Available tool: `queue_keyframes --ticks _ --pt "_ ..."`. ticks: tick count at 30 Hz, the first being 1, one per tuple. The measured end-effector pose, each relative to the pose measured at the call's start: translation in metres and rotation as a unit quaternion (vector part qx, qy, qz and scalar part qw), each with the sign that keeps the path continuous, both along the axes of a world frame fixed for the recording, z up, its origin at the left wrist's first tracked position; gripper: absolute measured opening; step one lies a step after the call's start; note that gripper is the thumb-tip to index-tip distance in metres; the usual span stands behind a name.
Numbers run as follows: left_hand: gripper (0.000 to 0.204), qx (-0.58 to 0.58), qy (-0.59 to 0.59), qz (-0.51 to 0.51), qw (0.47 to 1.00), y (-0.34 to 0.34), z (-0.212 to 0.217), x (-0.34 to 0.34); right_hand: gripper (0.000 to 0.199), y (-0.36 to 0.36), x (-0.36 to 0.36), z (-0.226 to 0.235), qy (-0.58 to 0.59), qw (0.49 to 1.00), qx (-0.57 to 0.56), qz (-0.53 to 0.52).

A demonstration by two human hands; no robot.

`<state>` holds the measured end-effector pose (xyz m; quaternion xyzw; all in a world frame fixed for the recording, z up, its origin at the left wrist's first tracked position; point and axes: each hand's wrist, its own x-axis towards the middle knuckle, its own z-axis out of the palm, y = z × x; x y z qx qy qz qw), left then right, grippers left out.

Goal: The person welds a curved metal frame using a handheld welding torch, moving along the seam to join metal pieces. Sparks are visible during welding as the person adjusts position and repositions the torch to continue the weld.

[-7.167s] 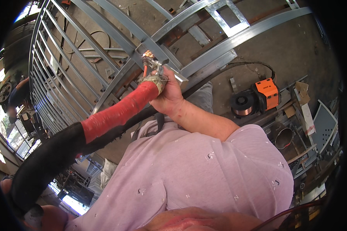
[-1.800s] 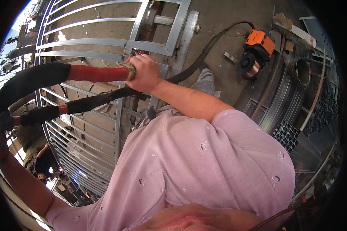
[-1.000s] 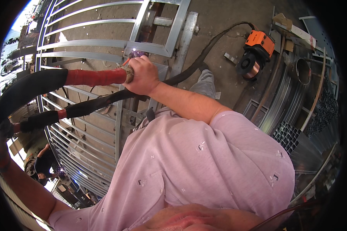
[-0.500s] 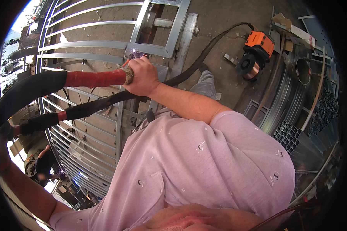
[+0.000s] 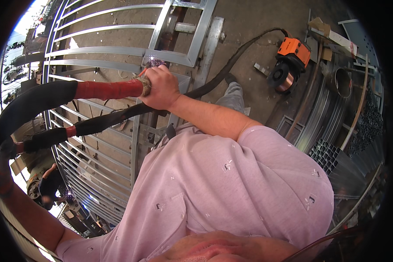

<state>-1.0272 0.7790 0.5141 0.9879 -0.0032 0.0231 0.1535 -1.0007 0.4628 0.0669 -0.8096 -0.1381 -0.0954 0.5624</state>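
My right hand is closed around the welding torch, whose grip is wrapped in red tape and frayed cloth. Just past my fingers, a small purplish glow shows at the torch's tip, against a corner of the metal frame. From the torch a thick black cable loops out to the left. My left forearm reaches up along the left rim toward that loop. The left hand is dark and half lost at the picture's edge, so its fingers cannot be made out.
Long metal bars of the frame spread across the left. On the right stands an orange wire feeder with a copper wire spool, joined to a black hose. Metal tubes lie beyond. Another person works at lower left.
The glow at the torch tip looks slightly different in shape and brightness. The view has shifted very slightly; my right hand keeps its hold on the torch.
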Motion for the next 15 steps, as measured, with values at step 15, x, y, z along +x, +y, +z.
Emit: queue_keyframes --ticks 15 --pt "0.062 -0.069 -0.073 0.005 0.995 0.024 0.009 -0.095 0.032 -0.012 0.032 0.032 -0.128 0.992 0.011 -0.013"
